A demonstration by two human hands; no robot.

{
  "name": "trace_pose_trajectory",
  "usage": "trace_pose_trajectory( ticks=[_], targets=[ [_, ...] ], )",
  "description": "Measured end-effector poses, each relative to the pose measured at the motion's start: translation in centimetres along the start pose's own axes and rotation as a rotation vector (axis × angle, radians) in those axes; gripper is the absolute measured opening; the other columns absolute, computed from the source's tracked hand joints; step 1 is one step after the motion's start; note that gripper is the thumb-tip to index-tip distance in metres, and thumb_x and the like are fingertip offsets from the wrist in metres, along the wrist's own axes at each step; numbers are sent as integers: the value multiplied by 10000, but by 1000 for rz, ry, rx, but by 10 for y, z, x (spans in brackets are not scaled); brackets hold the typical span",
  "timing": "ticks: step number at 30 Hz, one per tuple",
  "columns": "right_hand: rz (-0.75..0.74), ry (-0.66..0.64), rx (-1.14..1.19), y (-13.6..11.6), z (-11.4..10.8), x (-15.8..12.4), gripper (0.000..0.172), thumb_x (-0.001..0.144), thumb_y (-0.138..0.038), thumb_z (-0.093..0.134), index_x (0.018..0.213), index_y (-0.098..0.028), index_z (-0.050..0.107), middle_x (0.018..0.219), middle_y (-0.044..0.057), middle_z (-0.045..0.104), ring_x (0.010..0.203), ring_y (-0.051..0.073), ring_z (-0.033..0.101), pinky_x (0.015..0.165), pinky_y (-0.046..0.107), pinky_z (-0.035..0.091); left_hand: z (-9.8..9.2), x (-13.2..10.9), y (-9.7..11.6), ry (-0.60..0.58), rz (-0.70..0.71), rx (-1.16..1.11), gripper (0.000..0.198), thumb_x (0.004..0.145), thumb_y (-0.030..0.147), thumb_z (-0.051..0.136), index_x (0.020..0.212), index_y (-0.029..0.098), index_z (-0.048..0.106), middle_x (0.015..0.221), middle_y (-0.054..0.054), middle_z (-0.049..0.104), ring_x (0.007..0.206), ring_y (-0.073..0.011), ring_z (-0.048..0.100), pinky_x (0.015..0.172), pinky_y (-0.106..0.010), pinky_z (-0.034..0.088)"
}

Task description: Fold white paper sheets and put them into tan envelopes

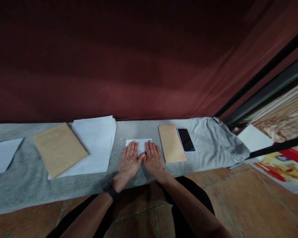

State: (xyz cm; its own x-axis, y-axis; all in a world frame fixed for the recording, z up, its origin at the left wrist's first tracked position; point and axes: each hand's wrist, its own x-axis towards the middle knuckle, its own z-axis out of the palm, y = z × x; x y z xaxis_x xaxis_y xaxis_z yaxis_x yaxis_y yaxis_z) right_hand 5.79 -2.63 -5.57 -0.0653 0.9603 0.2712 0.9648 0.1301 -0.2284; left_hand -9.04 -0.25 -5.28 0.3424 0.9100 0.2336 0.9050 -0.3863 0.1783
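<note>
A small white piece of paper, apparently folded, lies flat on the grey cloth in front of me. My left hand rests palm down on its left part, fingers stretched out. On its right part lies my right hand, also flat with the fingers extended. The two thumbs meet near the paper's lower middle. Much of the paper is hidden under both hands. Just right of my right hand are brown envelopes, stacked nearly edge to edge.
A smartphone lies beside the brown envelopes. To the left, a larger brown envelope overlaps white sheets, with another white sheet farther left. The grey cloth covers a narrow surface against a dark red backdrop.
</note>
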Motion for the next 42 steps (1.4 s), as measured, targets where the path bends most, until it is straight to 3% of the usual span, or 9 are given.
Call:
trace_pose_trajectory(
  ticks=[7, 11, 15, 21, 31, 39, 42],
  targets=[
    [34, 129, -10, 10, -3, -10, 557, 1055, -275, 398, 1550, -20, 392, 1598, 208, 412, 1506, 303, 375, 1226, 498, 311, -1, -3, 0, 22, -144, 53, 749, 1009, 492, 371, 1550, -24, 339, 1634, -257, 319, 1547, -336, 278, 1253, -497, 256],
    [-37, 69, 29, 4, -6, -11, 542, 1073, -318, 371, 1545, -55, 415, 1609, 162, 410, 1512, 275, 370, 1246, 477, 289, -1, -2, 4, 26, -174, 56, 736, 1004, 458, 366, 1546, -40, 338, 1625, -273, 324, 1550, -353, 265, 1244, -541, 259],
    [-137, 9, 75, -3, -6, -13, 541, 1094, -384, 316, 1544, -106, 432, 1615, 106, 411, 1513, 232, 371, 1259, 443, 274, -5, -4, 6, 8, -129, 58, 646, 1009, 359, 351, 1551, 7, 369, 1643, -235, 311, 1555, -339, 252, 1260, -539, 230],
    [-168, 28, 48, 1, -6, -19, 634, 1082, -484, 351, 1570, -80, 374, 1623, 150, 387, 1519, 249, 357, 1255, 452, 273, -7, -14, 0, -24, 48, 14, 581, 1018, 289, 325, 1559, 90, 391, 1662, -153, 317, 1566, -264, 238, 1273, -478, 243],
    [-96, 0, -3, 3, -10, -21, 686, 1065, -489, 400, 1576, -34, 342, 1632, 201, 350, 1532, 289, 323, 1252, 469, 260, -7, -17, -8, 10, -99, 6, 633, 1018, 362, 330, 1552, 24, 371, 1629, -210, 357, 1545, -290, 290, 1267, -477, 262],
    [-77, -12, 0, 6, -12, -23, 689, 1057, -460, 425, 1594, -45, 304, 1640, 208, 325, 1534, 304, 316, 1247, 497, 269, -11, -20, -14, 47, -119, -35, 652, 1013, 374, 335, 1564, 26, 344, 1629, -222, 351, 1543, -322, 294, 1256, -554, 258],
    [-83, 7, -3, 7, -11, -23, 671, 1060, -446, 417, 1580, -32, 330, 1635, 209, 338, 1530, 302, 324, 1243, 479, 277, -13, -17, -11, 34, -102, -33, 637, 1022, 365, 312, 1562, 29, 350, 1636, -208, 350, 1553, -303, 271, 1273, -532, 223]
  ],
)
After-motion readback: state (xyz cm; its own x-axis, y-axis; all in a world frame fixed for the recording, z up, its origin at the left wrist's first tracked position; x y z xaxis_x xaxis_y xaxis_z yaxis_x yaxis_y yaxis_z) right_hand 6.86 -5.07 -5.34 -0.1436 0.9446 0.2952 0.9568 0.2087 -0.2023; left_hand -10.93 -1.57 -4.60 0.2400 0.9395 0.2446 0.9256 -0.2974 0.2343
